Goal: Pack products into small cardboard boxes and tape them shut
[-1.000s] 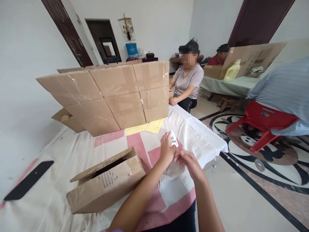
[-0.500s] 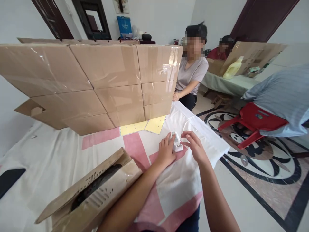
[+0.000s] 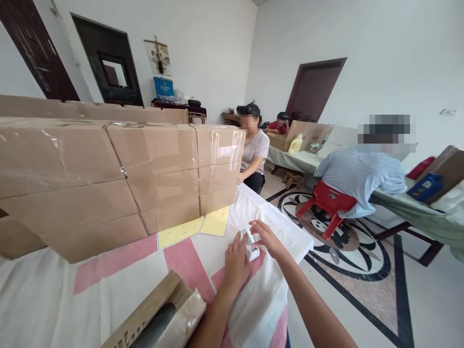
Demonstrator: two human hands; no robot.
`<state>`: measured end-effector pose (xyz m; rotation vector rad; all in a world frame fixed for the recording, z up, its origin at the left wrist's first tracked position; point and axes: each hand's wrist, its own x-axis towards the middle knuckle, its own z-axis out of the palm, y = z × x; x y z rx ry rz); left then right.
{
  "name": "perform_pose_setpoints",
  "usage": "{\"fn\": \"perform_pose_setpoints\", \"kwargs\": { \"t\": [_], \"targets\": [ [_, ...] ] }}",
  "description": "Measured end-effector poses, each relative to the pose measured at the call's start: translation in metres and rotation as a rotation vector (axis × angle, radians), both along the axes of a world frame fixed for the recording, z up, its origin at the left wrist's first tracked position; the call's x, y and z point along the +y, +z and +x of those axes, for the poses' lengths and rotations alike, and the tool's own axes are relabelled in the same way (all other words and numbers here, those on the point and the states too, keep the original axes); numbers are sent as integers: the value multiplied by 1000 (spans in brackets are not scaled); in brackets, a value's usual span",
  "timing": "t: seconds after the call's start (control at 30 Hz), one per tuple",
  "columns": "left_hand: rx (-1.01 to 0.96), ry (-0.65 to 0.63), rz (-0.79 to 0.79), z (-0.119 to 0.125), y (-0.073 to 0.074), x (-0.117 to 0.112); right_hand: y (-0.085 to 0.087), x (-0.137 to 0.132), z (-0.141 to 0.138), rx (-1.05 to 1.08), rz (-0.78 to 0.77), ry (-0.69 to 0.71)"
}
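Observation:
A small white device (image 3: 251, 244) with buttons lies on the table's cloth (image 3: 119, 285) near the right edge. My left hand (image 3: 236, 261) curls against its left side, fingers bent around it. My right hand (image 3: 266, 237) reaches in from the right, fingertips touching the top of the device, fingers slightly spread. An opened cardboard box (image 3: 163, 321) lies on its side at the near edge, left of my left forearm.
A wall of taped cardboard boxes (image 3: 119, 179) stands across the table behind my hands. A seated person (image 3: 253, 150) is beyond it. Another person on a red chair (image 3: 328, 203) sits at a green-covered table (image 3: 409, 208) on the right. Patterned floor lies beside the table.
The device has come down from being held up in my left hand to lying on the cloth. My right hand has moved onto it. The camera has tilted up and moved closer to the boxes.

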<state>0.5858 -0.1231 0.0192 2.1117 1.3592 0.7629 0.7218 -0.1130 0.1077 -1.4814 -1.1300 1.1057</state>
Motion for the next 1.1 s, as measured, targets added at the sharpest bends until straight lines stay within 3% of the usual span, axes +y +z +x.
{"fn": "perform_pose_setpoints", "kwargs": {
  "t": [0.2, 0.4, 0.57, 0.87, 1.1],
  "targets": [
    [7, 12, 50, 1, -3, 1, 13, 1, -1, -56, -14, -79],
    [-3, -10, 72, -2, -2, -1, 25, -4, 27, -228, -159, -26],
    [-5, -4, 52, -4, 0, 0, 19, -12, 42, -363, -296, 91],
    [-33, 11, 66, -3, -1, 0, 6, 4, 22, -564, -399, 190],
    [-42, -9, 56, -4, -1, 5, -4, 15, 23, -603, -455, 204]
  ]
}}
